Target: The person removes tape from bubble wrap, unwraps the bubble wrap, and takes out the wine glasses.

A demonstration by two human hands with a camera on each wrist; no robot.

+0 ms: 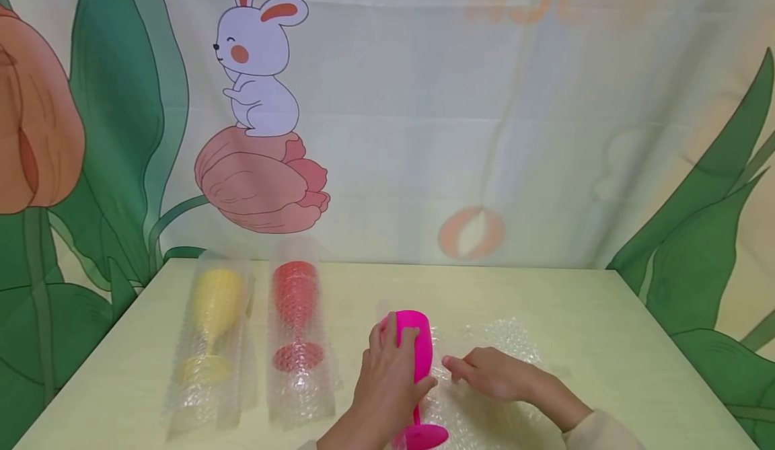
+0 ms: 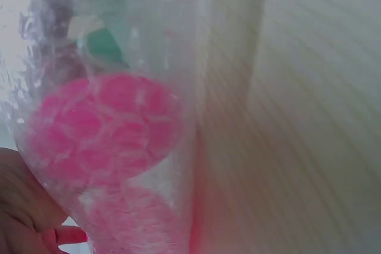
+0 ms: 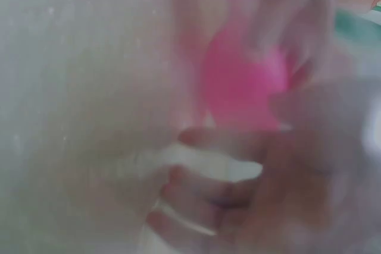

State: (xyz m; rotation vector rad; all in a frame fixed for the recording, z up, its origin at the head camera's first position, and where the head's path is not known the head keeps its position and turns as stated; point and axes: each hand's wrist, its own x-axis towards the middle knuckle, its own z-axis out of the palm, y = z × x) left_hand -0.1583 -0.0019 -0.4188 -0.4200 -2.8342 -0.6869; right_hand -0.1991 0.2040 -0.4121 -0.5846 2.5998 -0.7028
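Note:
A bright pink plastic goblet (image 1: pixel 422 352) stands near the table's front, its round foot toward me. My left hand (image 1: pixel 387 376) grips its bowl, fingers over the far side and thumb near the stem. In the left wrist view, bubble wrap (image 2: pixel 119 34) covers the pink foot (image 2: pixel 107 129) on that side. To the right of the goblet, my right hand (image 1: pixel 493 372) hovers over a spread sheet of bubble wrap (image 1: pixel 466 413). Its loosely bent fingers (image 3: pixel 220 141) point toward the bowl, with gaps between them, and seem to hold nothing; the right wrist view is blurred.
On the left of the pale table (image 1: pixel 581 302) lie a yellow goblet (image 1: pixel 214 302) and a red goblet (image 1: pixel 295 295), each inside a bubble-wrap sleeve. A printed cloth (image 1: pixel 387 100) with a rabbit and tulips hangs behind the table's far edge.

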